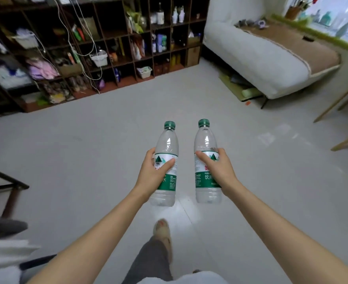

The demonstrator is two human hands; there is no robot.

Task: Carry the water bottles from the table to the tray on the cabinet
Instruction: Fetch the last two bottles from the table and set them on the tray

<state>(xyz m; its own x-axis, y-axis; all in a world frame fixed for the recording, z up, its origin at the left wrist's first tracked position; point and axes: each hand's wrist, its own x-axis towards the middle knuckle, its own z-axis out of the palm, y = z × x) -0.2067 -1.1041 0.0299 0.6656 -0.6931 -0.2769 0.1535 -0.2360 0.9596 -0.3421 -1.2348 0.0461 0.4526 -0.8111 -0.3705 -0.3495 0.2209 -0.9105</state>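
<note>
I carry two clear water bottles with green caps and green-and-white labels, both upright above the grey floor. My left hand [153,173] grips the left bottle [167,140] around its label. My right hand [218,169] grips the right bottle [204,140] the same way. The bottles are a hand's width apart in the middle of the view. No tray or cabinet top shows in the view.
A dark shelf unit [99,48] full of clutter runs along the far left wall. A white sofa [261,56] stands at the far right. A dark table frame [7,185] juts in at the left. Wooden chair legs [340,99] stand at the right. My foot [162,232] steps on open floor.
</note>
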